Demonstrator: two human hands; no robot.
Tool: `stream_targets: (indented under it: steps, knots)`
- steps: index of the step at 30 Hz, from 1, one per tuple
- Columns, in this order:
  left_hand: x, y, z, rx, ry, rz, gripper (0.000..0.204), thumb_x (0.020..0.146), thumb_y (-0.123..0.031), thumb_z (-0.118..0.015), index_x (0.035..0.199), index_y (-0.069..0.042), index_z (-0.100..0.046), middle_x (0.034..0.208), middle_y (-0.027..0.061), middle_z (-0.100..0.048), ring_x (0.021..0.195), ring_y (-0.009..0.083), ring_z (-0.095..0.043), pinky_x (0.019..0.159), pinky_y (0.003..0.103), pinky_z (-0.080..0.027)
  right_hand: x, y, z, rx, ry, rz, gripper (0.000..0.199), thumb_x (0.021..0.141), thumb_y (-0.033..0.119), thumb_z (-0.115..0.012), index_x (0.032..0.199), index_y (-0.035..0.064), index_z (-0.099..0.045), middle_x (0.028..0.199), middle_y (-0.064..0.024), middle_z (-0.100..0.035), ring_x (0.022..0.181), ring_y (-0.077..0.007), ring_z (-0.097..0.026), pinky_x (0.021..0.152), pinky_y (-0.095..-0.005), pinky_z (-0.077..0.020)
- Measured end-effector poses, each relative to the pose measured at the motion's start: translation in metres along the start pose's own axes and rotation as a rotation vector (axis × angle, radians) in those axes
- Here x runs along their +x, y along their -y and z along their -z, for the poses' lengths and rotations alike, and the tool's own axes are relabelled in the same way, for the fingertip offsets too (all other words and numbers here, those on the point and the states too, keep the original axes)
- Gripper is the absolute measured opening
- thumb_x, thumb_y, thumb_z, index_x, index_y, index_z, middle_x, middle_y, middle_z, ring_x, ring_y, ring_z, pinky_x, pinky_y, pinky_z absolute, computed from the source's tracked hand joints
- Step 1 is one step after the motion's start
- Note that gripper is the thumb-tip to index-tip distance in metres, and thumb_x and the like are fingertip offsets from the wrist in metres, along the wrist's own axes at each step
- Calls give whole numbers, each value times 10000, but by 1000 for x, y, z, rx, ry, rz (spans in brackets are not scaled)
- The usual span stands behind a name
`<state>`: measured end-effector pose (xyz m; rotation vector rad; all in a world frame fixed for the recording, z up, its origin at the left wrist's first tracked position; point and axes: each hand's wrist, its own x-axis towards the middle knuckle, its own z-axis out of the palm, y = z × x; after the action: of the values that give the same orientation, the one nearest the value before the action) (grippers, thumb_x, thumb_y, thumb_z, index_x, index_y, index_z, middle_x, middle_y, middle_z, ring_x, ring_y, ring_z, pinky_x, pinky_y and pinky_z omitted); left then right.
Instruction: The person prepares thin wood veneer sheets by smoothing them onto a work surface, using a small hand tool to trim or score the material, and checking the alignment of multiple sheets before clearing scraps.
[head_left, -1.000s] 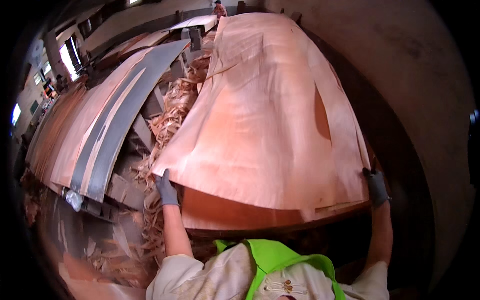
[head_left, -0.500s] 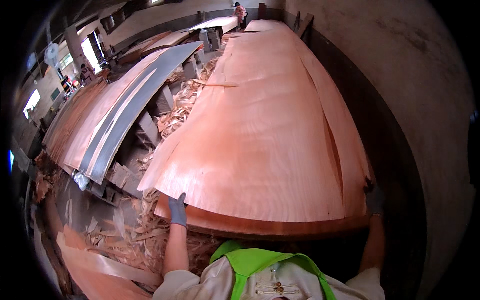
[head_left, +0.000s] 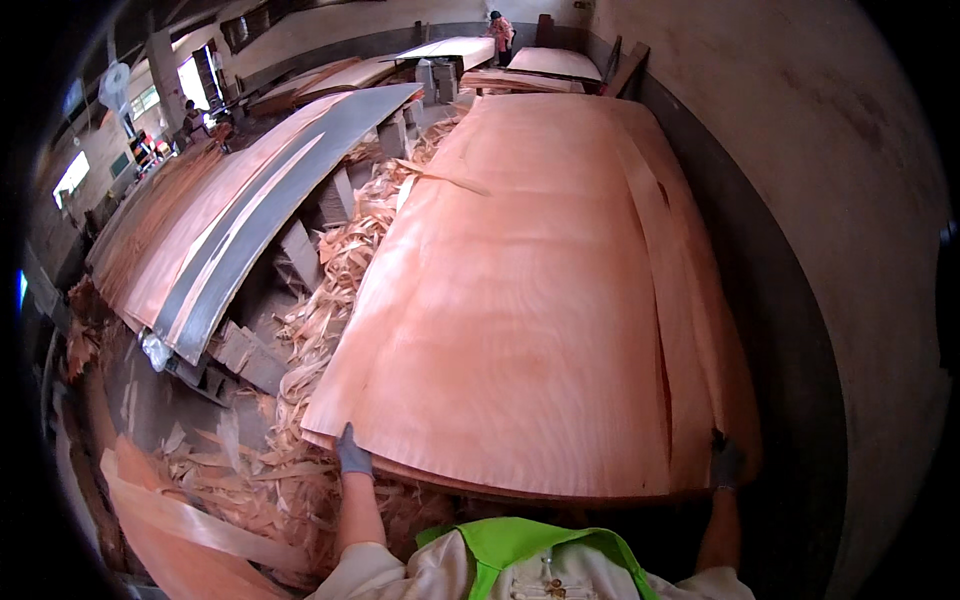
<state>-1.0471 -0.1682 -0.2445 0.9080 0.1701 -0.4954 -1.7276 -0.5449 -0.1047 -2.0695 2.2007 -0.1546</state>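
Observation:
A wide reddish wood veneer sheet [head_left: 510, 330] lies over a stack of similar sheets, with its near edge toward me. Along the right part of the sheet runs a long dark split [head_left: 662, 350]. My left hand [head_left: 354, 452], in a grey glove, is closed on the sheet's near edge close to its left corner. At the right end of that edge my right hand [head_left: 727, 464], in a darker-looking glove, grips the sheet too. The fingers beneath the edge are hidden for both hands.
Veneer scraps [head_left: 345, 265] litter the floor along the left side. Another low stack with a grey board [head_left: 240, 230] rests on blocks at the left. A wall [head_left: 790, 190] closes the right side. At the back stands another person [head_left: 502, 35].
The sheet has come toward me and down, its near edge now nearly flush with the stack below. Both hands moved down with it, and the stack's far end has come into view.

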Motion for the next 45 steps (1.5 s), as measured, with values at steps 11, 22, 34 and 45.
stream_targets:
  steps: [11, 22, 34, 45]
  knots:
    - [-4, 27, 54, 103, -410, 95, 447, 912, -296, -392, 1289, -55, -406, 1286, 139, -459, 1154, 318, -460, 951, 465, -388, -23, -39, -61, 169, -98, -71, 365, 871, 347, -537, 920, -13, -574, 883, -213, -587, 793, -328, -572, 680, -429, -438]
    - [22, 50, 35, 1586, -493, 227, 461, 922, -235, -308, 1343, -50, -337, 1364, 146, -389, 1216, 272, -423, 988, 417, -338, 23, 1, -54, 94, -164, -47, 347, 872, 328, -525, 874, -17, -555, 750, -212, -569, 684, -337, -552, 623, -424, -408]
    - [26, 39, 48, 287, -518, 150, 402, 841, -364, -543, 1115, -70, -545, 1035, 132, -535, 916, 255, -493, 818, 392, -411, 10, -34, -96, 135, 219, 67, 472, 895, 428, -412, 1157, 56, -538, 1046, -221, -565, 922, -336, -554, 763, -427, -424]
    - [56, 56, 38, 775, -594, 98, 450, 871, -411, -459, 1088, -32, -568, 1011, 127, -617, 888, 303, -588, 789, 437, -471, -45, -80, -128, 261, 281, -51, 420, 914, 323, -427, 1266, 96, -451, 1167, -142, -529, 1038, -278, -512, 861, -386, -410]
